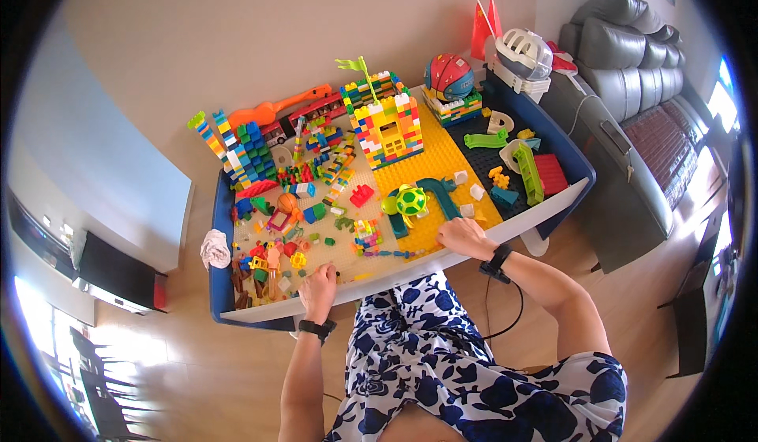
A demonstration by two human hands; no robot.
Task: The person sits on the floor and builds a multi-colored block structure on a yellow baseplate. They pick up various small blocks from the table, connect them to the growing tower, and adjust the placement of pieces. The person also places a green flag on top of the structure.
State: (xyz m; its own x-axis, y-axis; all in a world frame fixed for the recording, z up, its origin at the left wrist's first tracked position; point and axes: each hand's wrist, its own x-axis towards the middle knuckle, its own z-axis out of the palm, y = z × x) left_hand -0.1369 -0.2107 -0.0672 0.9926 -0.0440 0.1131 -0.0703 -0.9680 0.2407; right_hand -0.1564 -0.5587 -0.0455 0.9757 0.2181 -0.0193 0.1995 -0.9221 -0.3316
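Note:
My left hand (317, 289) is at the near edge of the play table (371, 282), its fingers curled together. What it holds, if anything, is too small to make out. Further right, my right hand (467, 239) rests over the near rim with bent, closed fingers, and their tips are partly hidden. A thin row of small blue and purple pieces (387, 252) lies just left of it. Beyond that hand sit a green toy turtle (410, 200) and a curved teal slide piece (439, 193). A multicoloured block stack (367, 234) stands between my hands.
A brick tower (388, 132) with a green flag rises at the back. Loose bricks and toy figures crowd the left side. A ball (449, 76), a green slide (528, 174) and a red plate (551, 174) are at the right. A grey sofa (616, 134) stands beside the table.

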